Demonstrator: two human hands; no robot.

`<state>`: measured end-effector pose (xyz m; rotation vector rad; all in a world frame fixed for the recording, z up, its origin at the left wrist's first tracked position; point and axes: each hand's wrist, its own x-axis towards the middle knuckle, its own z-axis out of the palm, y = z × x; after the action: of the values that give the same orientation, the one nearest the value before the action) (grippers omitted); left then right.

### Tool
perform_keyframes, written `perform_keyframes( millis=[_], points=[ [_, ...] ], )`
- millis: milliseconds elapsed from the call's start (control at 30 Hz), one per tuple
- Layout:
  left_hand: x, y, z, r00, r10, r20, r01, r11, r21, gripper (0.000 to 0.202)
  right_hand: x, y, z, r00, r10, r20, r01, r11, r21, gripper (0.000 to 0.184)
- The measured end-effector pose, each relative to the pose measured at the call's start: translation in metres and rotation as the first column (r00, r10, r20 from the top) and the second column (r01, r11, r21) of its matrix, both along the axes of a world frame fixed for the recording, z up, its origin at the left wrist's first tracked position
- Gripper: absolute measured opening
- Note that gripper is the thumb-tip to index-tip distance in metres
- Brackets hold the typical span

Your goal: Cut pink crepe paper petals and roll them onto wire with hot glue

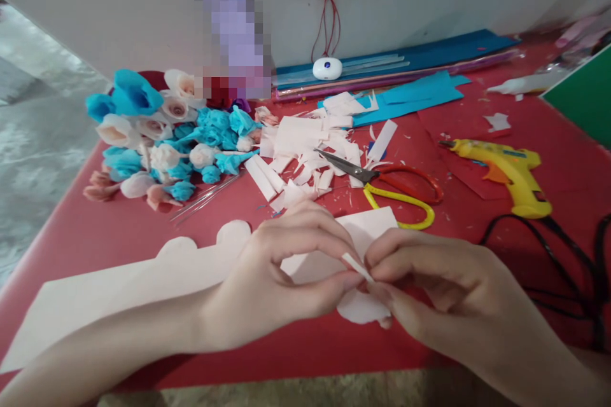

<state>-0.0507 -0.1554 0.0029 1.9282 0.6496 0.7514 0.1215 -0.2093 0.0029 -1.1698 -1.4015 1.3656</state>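
My left hand (281, 267) and my right hand (429, 286) meet at the near edge of a red table (95, 229). Both pinch a small pale pink paper piece (360, 305) between thumb and fingers, its thin rolled edge sticking up between the two hands. Under my left forearm lies a long strip of pale pink paper (119, 286) with rounded petal shapes cut along its top edge. Both hands are closed on the paper piece.
A heap of blue, pink and white paper flowers (162, 133) lies at the left. Cut paper scraps (300, 152), red and yellow scissors (396, 187), thin wires (205, 197), a yellow glue gun (510, 172) with black cord (573, 267), and blue sheets (405, 60) lie behind.
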Motion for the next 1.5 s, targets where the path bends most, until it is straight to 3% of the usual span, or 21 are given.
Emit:
perform_keyframes(
  millis=[200, 667, 1100, 1500],
  points=[
    [-0.0008, -0.0002, -0.0001, 1.0, 0.011, -0.029, -0.011, 1.0, -0.011, 0.012, 0.0058, 0.0003, -0.004, 0.992, 0.123, -0.023, -0.124, 0.987, -0.098, 0.015],
    [0.0015, 0.0005, -0.0012, 0.999, 0.038, -0.032, -0.039, 0.998, -0.04, 0.011, 0.0034, 0.0026, -0.0077, 0.995, 0.046, -0.083, -0.057, 0.99, -0.13, 0.013],
    [0.0004, -0.0042, -0.0045, 0.997, 0.073, -0.019, -0.073, 0.997, -0.019, 0.008, 0.0023, 0.0009, -0.005, 0.998, -0.055, 0.019, 0.054, 0.998, 0.04, 0.016],
    [0.0011, -0.0035, -0.0088, 0.997, 0.073, -0.001, -0.073, 0.997, -0.034, 0.01, 0.0025, 0.0006, -0.0045, 0.981, -0.111, 0.159, 0.084, 0.982, 0.169, 0.015]
  ],
)
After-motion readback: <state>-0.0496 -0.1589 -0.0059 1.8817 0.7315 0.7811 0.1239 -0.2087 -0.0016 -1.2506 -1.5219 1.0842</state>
